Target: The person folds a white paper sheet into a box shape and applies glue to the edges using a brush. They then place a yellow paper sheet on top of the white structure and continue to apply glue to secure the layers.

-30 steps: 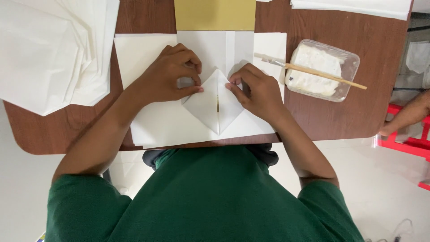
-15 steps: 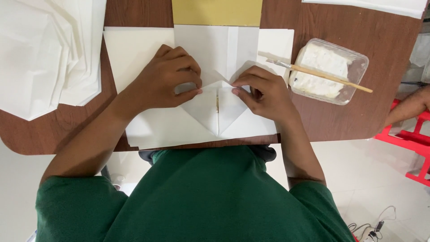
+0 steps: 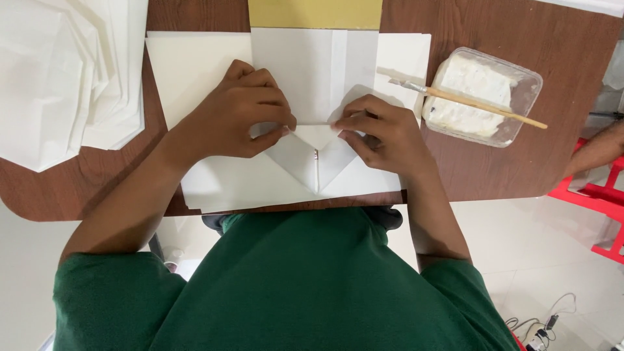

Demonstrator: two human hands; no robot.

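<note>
A folded white paper piece [image 3: 312, 84] lies on a larger white sheet [image 3: 195, 65] on the brown table [image 3: 572, 162]. Its near end is folded into a point with two triangular flaps [image 3: 315, 166] meeting at a centre seam. My left hand [image 3: 237, 114] presses the left flap at its top fold, fingers curled and thumb on the crease. On the other side, my right hand [image 3: 380, 130] pinches the right flap's top edge with its fingertips. Both hands touch the same paper, a few centimetres apart.
A clear plastic tub of white paste [image 3: 481, 97] stands right of the sheet, a wooden-handled brush [image 3: 468, 103] lying across it. Stacked white papers [image 3: 58, 78] fill the far left. A yellow-olive sheet [image 3: 315, 13] lies at the far edge. Another person's arm [image 3: 595, 153] and red furniture [image 3: 598, 201] show at right.
The view has shifted slightly. Both hands have slid up from the flaps' sides to the top fold line, leaving the pointed flaps more exposed.
</note>
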